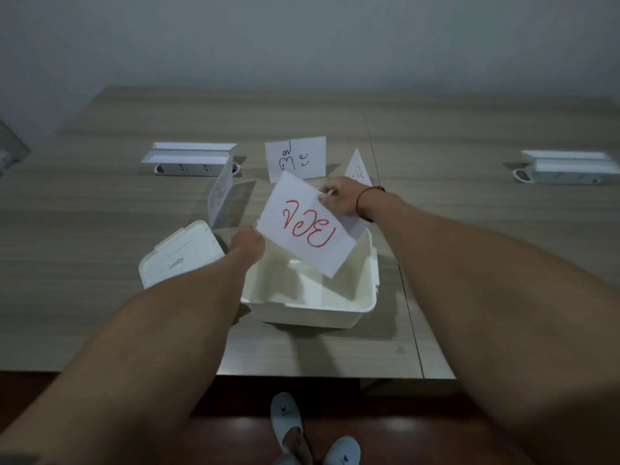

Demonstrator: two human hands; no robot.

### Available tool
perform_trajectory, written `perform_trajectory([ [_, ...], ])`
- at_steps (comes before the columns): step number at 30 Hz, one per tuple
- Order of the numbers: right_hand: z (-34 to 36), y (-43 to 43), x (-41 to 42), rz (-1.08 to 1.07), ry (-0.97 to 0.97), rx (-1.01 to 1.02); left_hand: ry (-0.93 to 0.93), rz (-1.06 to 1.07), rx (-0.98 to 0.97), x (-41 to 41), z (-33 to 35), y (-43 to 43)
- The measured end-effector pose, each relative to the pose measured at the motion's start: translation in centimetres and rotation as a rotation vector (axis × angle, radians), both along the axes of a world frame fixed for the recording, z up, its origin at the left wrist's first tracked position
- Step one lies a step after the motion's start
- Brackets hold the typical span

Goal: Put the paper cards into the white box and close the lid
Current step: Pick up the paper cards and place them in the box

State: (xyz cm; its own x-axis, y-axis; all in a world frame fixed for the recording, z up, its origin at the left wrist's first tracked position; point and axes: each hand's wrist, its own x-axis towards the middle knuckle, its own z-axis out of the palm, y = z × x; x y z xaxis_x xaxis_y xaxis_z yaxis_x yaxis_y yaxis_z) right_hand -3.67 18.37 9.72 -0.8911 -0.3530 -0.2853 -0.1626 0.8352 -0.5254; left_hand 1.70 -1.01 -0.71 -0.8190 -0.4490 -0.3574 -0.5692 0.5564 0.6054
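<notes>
A white paper card with red writing point(307, 226) is held tilted over the open white box point(308, 305). My left hand point(249, 241) pinches its lower left corner and my right hand point(340, 198) grips its upper right edge. The card's lower corner dips inside the box. The box lid point(179, 255) lies detached on the table to the left of the box. Three more folded cards stand upright behind: one with black writing point(297, 159), one with red writing point(358, 169) at the right, one point(219, 196) at the left.
A white power strip with an open flap point(189, 159) sits at the back left and another point(567, 167) at the far right. The wooden table's front edge point(302, 372) runs below the box. Two feet in white slippers point(288, 417) stand on the floor.
</notes>
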Motion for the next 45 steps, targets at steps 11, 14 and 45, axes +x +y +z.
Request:
perform_trajectory([
  [11, -1.8, 2.5, 2.8, 0.016, -0.217, 0.18, 0.07, -0.008, 0.002, -0.2, -0.8, -0.6],
  [14, -1.8, 1.8, 3.3, 0.097, -0.202, 0.272, 0.076, -0.012, -0.003, -0.5, -0.9, -0.4],
  [45, -7.6, 1.2, -13.4, -0.735, 0.121, 0.057, 0.032, 0.023, -0.202, -13.4, 0.1, -1.5],
])
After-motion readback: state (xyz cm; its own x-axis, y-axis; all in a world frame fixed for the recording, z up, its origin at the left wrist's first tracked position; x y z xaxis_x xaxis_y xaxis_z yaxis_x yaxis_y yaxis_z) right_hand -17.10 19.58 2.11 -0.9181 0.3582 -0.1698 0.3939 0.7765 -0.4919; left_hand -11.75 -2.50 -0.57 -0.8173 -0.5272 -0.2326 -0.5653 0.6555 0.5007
